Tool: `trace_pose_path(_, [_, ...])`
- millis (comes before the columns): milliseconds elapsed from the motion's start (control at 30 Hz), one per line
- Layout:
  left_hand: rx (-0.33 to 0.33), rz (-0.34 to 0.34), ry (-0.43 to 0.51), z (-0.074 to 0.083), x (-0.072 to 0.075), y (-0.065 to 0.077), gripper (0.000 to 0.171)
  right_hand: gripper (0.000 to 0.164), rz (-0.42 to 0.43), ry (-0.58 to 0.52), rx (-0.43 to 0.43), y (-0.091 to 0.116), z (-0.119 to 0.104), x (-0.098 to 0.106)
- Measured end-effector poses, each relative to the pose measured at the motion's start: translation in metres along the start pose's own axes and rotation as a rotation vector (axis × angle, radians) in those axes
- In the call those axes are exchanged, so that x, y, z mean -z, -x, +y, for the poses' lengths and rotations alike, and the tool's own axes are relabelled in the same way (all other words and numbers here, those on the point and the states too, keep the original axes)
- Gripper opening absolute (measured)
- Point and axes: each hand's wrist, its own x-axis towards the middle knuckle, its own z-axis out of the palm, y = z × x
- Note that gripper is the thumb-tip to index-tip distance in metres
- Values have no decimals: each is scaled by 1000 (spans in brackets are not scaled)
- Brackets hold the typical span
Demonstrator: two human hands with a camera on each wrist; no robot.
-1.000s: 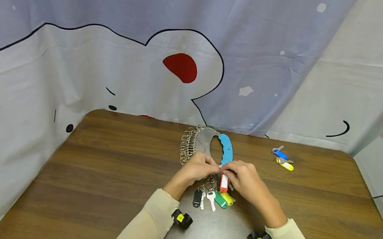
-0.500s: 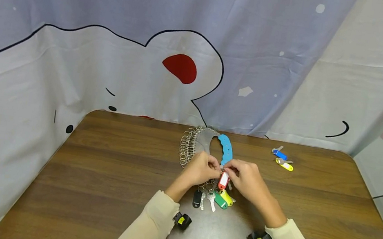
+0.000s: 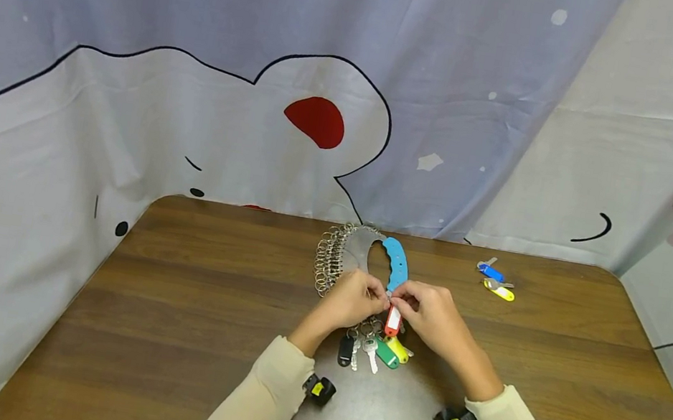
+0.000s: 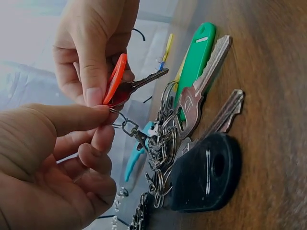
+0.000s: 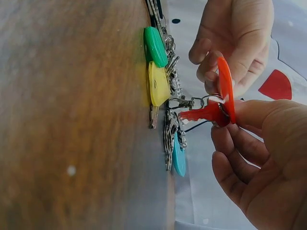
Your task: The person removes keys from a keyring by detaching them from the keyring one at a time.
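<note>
Close together at the near end of the ring holder's blue handle (image 3: 395,266), both hands work on one red key tag (image 3: 393,321). In the left wrist view, my left hand (image 4: 53,153) pinches a small split ring (image 4: 119,117) between thumb and fingertips. That ring is linked to a swivel clasp (image 4: 136,132) of the holder. My right hand (image 5: 268,148) pinches the red tag at its ring end, with a key (image 5: 201,114) beside it. Below hang a black tag (image 4: 206,172), a green tag (image 4: 199,52) and a yellow tag (image 5: 158,84), with keys.
The holder's metal plate (image 3: 358,246) carries many bare rings (image 3: 327,259) along its left edge. Toward the back right of the wooden table (image 3: 198,305) lie a blue tag (image 3: 490,272) and a yellow tag (image 3: 499,290) with keys. A patterned curtain (image 3: 194,116) hangs behind.
The red tag tilted up half a second ago and now hangs lower and straighter. The fingers have shifted slightly around its ring; both arms stay almost in place.
</note>
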Motion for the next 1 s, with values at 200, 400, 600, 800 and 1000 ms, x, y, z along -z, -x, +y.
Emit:
trace_pose_path(200, [-65,8,-25,2,0,1,10,6,23,6,-13,0,0,0])
trace_pose_path(400, [-29,-20,-56,5,0,2,9,5,12,-2,-65,0,0,0])
trace_pose_path(600, [45,27,-15,5,-2,2,9,5,-3,-23,-66,0,-2,1])
trace_pose_path(800, [54,27,54,0,-4,1,8,5,-4,-31,-40,0,-4,3])
trace_pose_path(1000, [25,25,61,-4,-5,-1,6,5,2,-19,-56,-1,-3,4])
